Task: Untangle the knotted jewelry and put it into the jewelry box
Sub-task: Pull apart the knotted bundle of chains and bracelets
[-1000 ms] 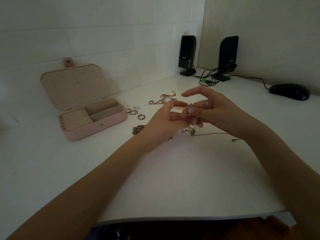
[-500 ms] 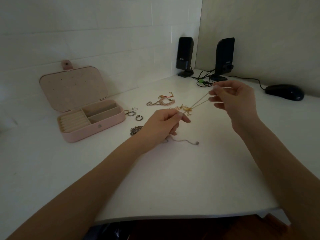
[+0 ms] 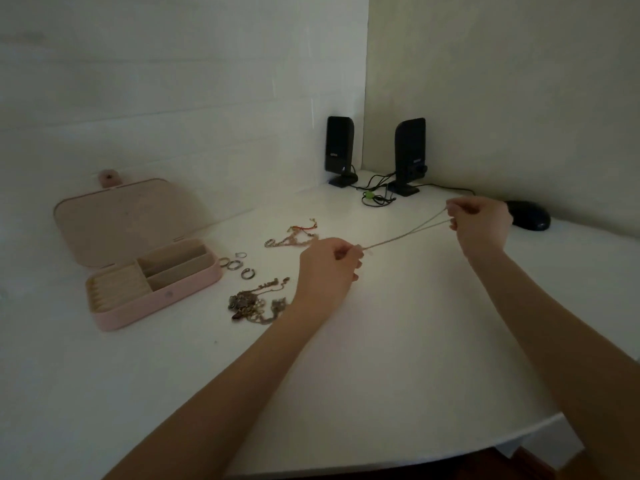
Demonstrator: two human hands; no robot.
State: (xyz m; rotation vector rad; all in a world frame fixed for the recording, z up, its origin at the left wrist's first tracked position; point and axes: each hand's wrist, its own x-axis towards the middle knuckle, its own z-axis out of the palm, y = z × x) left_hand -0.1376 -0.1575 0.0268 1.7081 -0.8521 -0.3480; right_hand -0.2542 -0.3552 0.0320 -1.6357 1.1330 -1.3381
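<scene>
left hand pinches chain | right hand pinches far end | clasp hidden

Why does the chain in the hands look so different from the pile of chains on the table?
The chain is pulled straight in the air between the left hand and the right hand; the pile lies bunched on the table. The chain looks thin and pale, the pile thick and darker. Both are jewelry, still outside the box.

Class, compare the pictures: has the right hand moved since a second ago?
Yes. The right hand has moved right and away from the left hand, toward the computer mouse, stretching the chain.
</scene>
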